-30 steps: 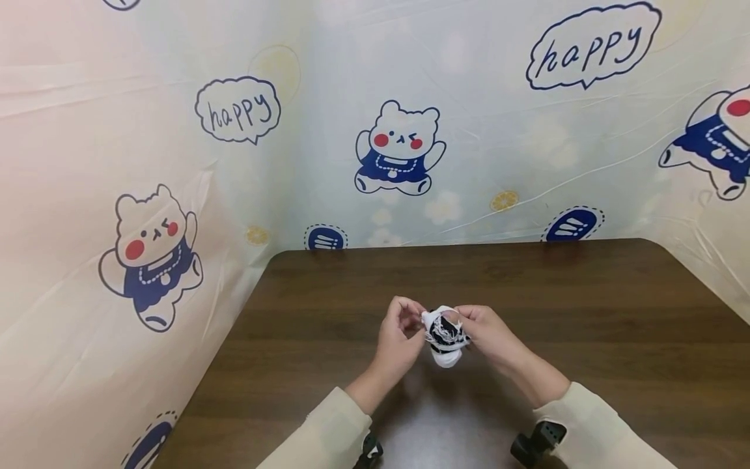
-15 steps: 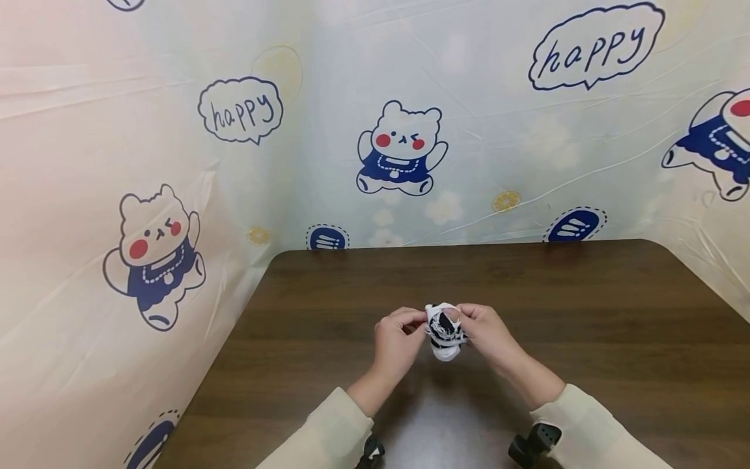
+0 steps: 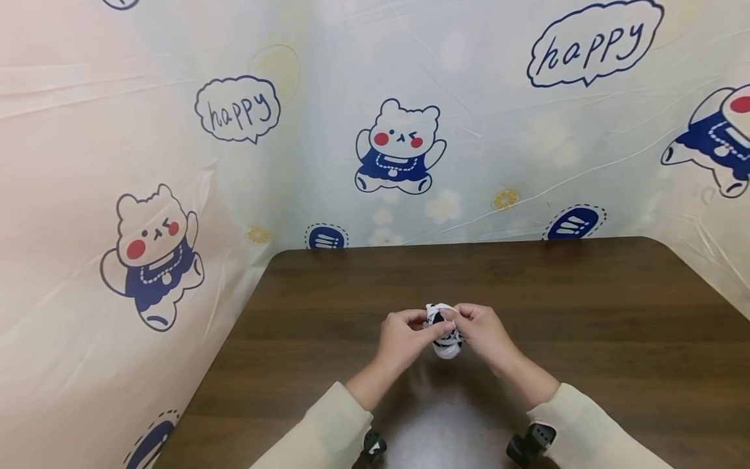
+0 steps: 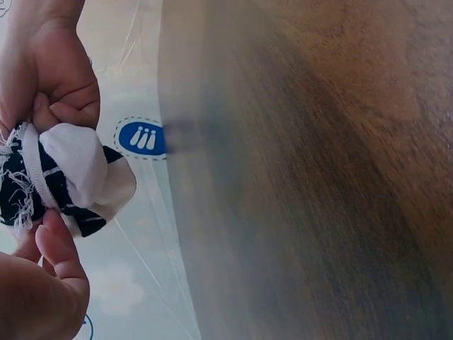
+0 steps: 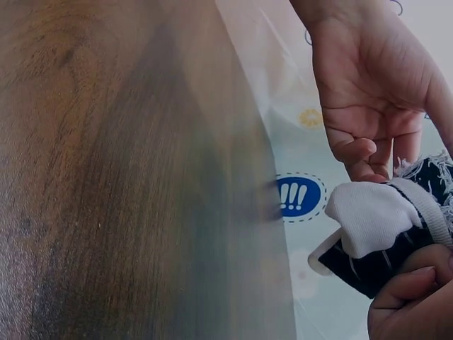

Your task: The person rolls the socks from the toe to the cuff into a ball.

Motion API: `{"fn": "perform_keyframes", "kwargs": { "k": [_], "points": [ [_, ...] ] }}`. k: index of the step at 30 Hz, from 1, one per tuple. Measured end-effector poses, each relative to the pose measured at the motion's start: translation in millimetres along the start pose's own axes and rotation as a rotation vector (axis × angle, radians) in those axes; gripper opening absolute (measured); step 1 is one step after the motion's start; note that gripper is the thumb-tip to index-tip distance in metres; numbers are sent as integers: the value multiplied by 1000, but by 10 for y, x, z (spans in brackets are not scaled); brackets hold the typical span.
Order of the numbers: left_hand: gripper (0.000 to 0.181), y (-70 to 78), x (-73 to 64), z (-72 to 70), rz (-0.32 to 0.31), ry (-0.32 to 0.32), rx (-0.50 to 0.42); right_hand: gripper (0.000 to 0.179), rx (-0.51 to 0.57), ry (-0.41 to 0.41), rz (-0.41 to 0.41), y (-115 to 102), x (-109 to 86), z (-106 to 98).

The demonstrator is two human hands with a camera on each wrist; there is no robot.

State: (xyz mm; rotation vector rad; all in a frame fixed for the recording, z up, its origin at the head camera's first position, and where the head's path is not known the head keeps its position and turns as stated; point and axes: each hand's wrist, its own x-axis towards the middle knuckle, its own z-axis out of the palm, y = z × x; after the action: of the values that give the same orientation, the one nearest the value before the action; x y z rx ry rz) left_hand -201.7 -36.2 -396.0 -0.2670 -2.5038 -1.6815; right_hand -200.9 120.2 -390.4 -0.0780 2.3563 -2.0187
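Note:
A bunched black-and-white sock (image 3: 448, 350) is held up over the table between both hands, loose white threads showing on its face. My left hand (image 3: 401, 340) grips its left side, thumb laid across the front and fingers behind. From the other side my right hand (image 3: 491, 333) pinches the upper right edge. In the left wrist view the sock (image 4: 83, 159) shows a white folded end and a pale band, with the left fingertips at its lower edge. The right wrist view has the sock's white part (image 5: 371, 212) sticking out, the right fingers curled against its dark fabric.
A dark brown wooden table (image 3: 305, 365) spreads under the hands. Behind and to the left hangs a pale curtain (image 3: 328, 130) printed with cartoon bears and "happy" bubbles. Each sleeve cuff has a black wrist camera (image 3: 530, 444) below it.
My left thumb has moved right, from the sock's left edge to across its front, and the left fingers have closed in. The right hand keeps its hold.

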Motion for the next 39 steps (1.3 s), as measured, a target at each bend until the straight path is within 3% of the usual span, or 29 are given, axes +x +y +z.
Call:
{"fn": "perform_keyframes", "kwargs": {
  "k": [7, 15, 20, 25, 28, 33, 39],
  "points": [
    [34, 20, 4, -5, -43, -19, -10, 27, -14, 2, -9, 8, 4, -4],
    [30, 23, 63, -58, -88, -136, -69, 28, -27, -18, -28, 44, 0, -5],
    [18, 14, 113, -61, -95, -115, -32, 26, -7, -121, -54, 38, 8, -41],
    [16, 19, 143, -94, -109, -74, -32, 21, -36, -248, -158, 52, 11, -115],
    [16, 28, 156, -114, -109, -65, -1, 20, -110, -208, -229, 95, 0, -136],
    [17, 47, 153, -132, -115, -40, 71, 18, -247, -34, -337, 167, -40, -154],
    [17, 72, 148, -132, -149, -24, 81, 19, -322, 70, -338, 191, -79, -150]
  ]
}}
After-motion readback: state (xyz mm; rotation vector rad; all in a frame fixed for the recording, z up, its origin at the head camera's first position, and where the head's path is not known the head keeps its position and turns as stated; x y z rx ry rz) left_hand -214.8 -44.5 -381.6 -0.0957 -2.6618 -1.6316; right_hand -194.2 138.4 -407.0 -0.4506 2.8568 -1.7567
